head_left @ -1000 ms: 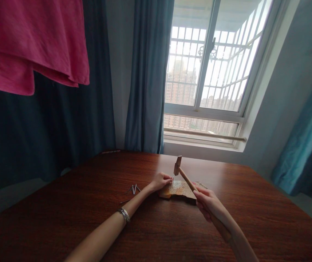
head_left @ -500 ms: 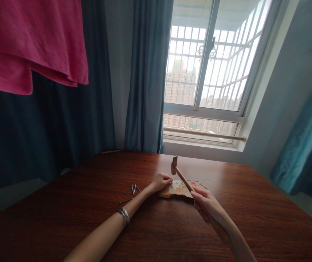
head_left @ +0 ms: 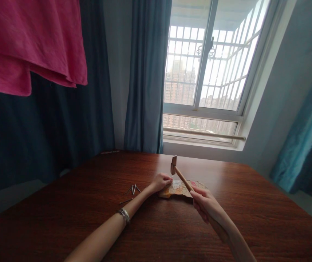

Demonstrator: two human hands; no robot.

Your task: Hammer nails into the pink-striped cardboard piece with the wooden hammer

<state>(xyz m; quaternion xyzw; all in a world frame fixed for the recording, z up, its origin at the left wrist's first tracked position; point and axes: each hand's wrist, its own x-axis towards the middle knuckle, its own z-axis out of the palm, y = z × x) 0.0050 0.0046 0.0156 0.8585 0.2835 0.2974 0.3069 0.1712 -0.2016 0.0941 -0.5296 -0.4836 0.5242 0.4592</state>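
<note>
My right hand [head_left: 202, 201] is closed round the wooden handle of a hammer [head_left: 183, 179], whose head is raised just above the fingers of the other hand. My left hand [head_left: 161, 182] pinches a nail [head_left: 172, 178] upright over a flat, patterned board [head_left: 180, 189] with a ragged front edge. Whether the nail's tip is in the board is too small to tell. Several loose nails [head_left: 133, 189] lie on the table left of my left forearm.
The brown wooden table [head_left: 90, 218] reaches back to a barred window [head_left: 205, 72]. Blue curtains [head_left: 147, 80] hang behind it on the left. A pink cloth [head_left: 35, 43] hangs at the upper left, and another blue curtain [head_left: 300, 145] is at the right.
The view has shifted very slightly. Both hands, the hammer and the nail stay in nearly the same place.
</note>
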